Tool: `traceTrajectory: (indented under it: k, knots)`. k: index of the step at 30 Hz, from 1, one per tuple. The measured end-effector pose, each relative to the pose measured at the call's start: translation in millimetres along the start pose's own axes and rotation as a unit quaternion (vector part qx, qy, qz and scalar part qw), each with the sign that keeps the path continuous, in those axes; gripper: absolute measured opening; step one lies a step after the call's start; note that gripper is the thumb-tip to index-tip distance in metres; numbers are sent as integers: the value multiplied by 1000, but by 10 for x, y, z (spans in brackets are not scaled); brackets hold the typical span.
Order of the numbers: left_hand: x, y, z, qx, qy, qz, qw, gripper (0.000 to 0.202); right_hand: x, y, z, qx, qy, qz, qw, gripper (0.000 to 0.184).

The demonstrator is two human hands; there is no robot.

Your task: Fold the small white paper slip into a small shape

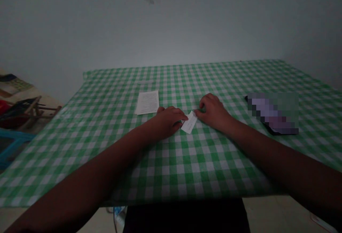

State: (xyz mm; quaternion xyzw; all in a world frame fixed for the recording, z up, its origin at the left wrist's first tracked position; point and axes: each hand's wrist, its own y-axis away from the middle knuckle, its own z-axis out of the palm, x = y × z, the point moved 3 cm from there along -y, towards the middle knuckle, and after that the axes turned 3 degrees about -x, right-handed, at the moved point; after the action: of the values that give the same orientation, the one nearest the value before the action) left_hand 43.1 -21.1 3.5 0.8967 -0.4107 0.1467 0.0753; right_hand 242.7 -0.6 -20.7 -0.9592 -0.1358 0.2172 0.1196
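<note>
A small folded piece of white printed paper (pixel 190 123) lies at a slant on the checked tablecloth between my two hands. My left hand (pixel 169 120) is closed on its left edge, thumb below and fingers above. At the paper's upper right corner, my right hand (pixel 212 111) pinches with curled fingers. Beyond my left hand lies a flat stack of printed white sheets (pixel 148 102), close to its knuckles.
A green and white checked tablecloth (pixel 171 169) covers the table. To the right lies a dark-edged phone-like object (pixel 269 115), its face blurred out. A faint clear strip (pixel 145 82) rests behind the sheets. A blue stool-like frame (pixel 16 144) stands left of the table.
</note>
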Motion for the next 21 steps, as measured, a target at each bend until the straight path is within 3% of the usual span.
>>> traceTrajectory:
  k: [5, 11, 21]
  knots:
    - [14, 6, -11, -6, -2, 4, 1000, 30, -100, 59, 15, -20, -7, -48, 999, 19]
    - [14, -1, 4, 0, -2, 1, 1000, 30, 9, -2, -25, 12, 24, 13, 1000, 15]
    - [99, 62, -19, 22, -107, 51, 993, 32, -183, 229, -114, -58, 44, -54, 996, 26]
